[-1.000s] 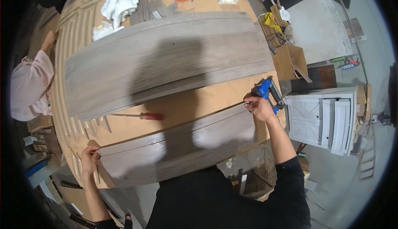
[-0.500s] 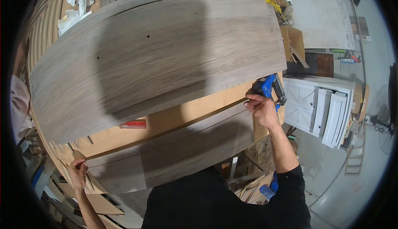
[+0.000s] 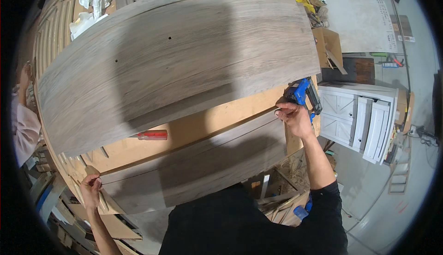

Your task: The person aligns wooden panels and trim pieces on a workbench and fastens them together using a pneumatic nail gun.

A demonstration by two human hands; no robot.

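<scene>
A narrow grey wood-grain board [image 3: 207, 167] lies across the near side of the bench, with a thin dark line along its far edge. At its left end my left hand [image 3: 91, 192] is closed, thumb and fingers pinching the far corner. My right hand [image 3: 296, 120] pinches the far right corner in the same way. Just beyond my right hand sits a blue and black nail gun [image 3: 301, 92]. A red-handled tool [image 3: 153, 135] rests in the gap between this board and a wider grey wood-grain panel [image 3: 184, 65], which has two small dark holes.
Metal rods and clamp-like pieces [image 3: 105, 152] stick out at the bench's left edge. Another person's pink sleeve [image 3: 26, 128] shows at far left. A white cabinet [image 3: 353, 118] stands to the right, beyond a cardboard box [image 3: 326, 45]. Wood scraps [image 3: 286, 204] lie below the bench.
The whole view has shifted slightly, so the scene sits a little farther right. Both my hands stay at the board's ends. More of the other person's arm shows at far left.
</scene>
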